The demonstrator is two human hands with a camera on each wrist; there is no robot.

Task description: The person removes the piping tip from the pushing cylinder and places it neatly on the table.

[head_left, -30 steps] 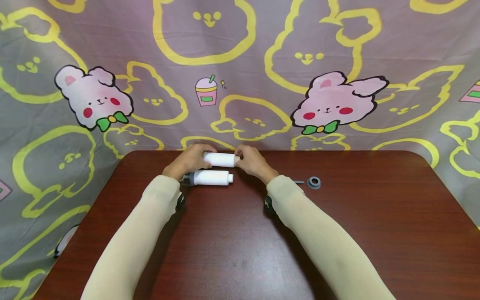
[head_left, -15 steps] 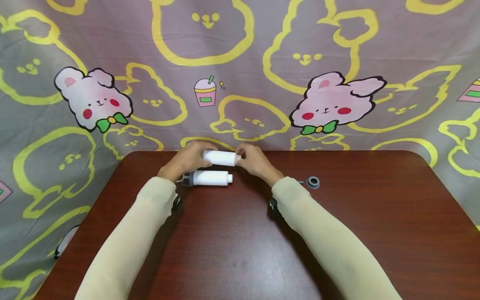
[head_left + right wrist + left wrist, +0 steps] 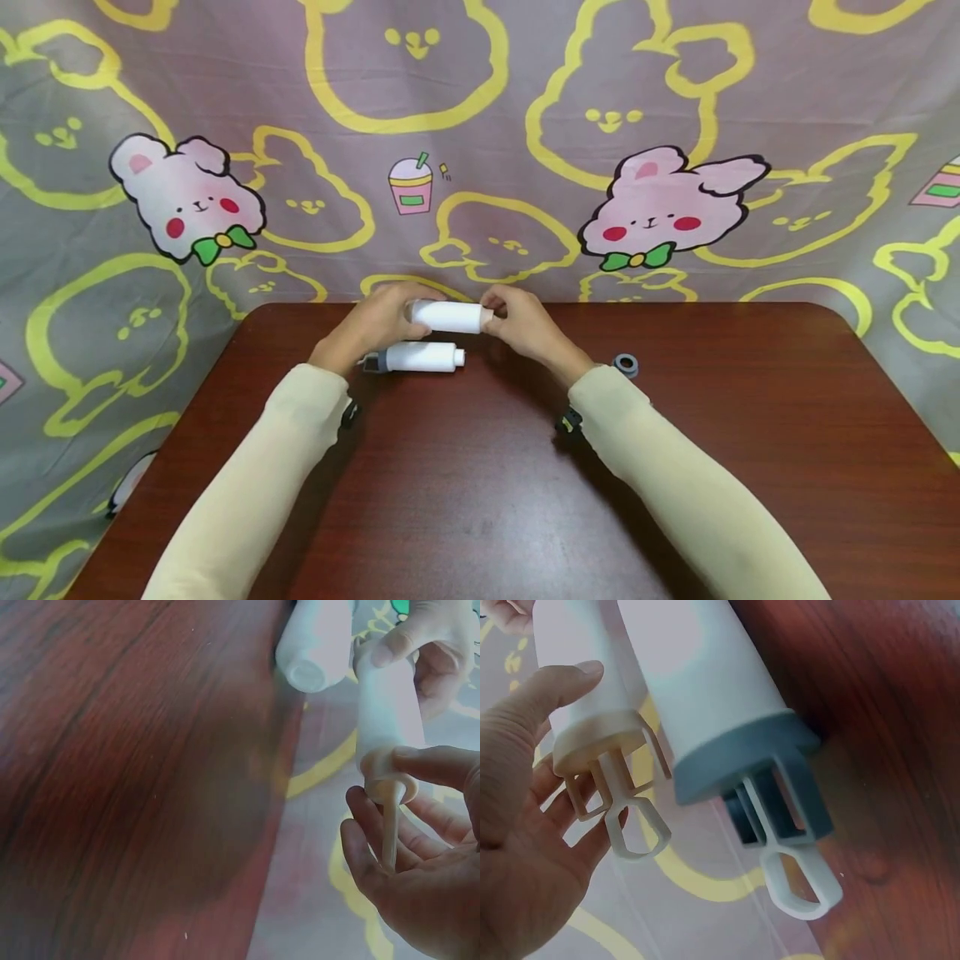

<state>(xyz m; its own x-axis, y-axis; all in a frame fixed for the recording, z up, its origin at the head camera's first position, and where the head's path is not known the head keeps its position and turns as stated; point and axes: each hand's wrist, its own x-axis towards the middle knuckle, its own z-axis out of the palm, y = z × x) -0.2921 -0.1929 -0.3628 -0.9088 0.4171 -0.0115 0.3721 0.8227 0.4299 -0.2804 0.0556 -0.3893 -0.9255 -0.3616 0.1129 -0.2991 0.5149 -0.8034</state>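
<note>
held bottle (image 3: pixel 447 317) behind lying bottle (image 3: pixel 422 357) — ring (image 3: pixel 626 374) at right

White cylinders (image 3: pixel 448 317): two (both near the worktop (image 3: pixel 487 467)'s far edge)
Collars (image 3: pixel 739 757): one grey, one tan
Pale loops (image 3: pixel 775 881): two
Rings: one grey ring (image 3: pixel 625 373), one tan ring (image 3: pixel 382 761)
Hands (image 3: pixel 375 321): two

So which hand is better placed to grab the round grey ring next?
Probably the right hand, though it holds a beige stemmed piece: the grey ring lies near its cream fabric sleeve, farther from the left hand.
</note>
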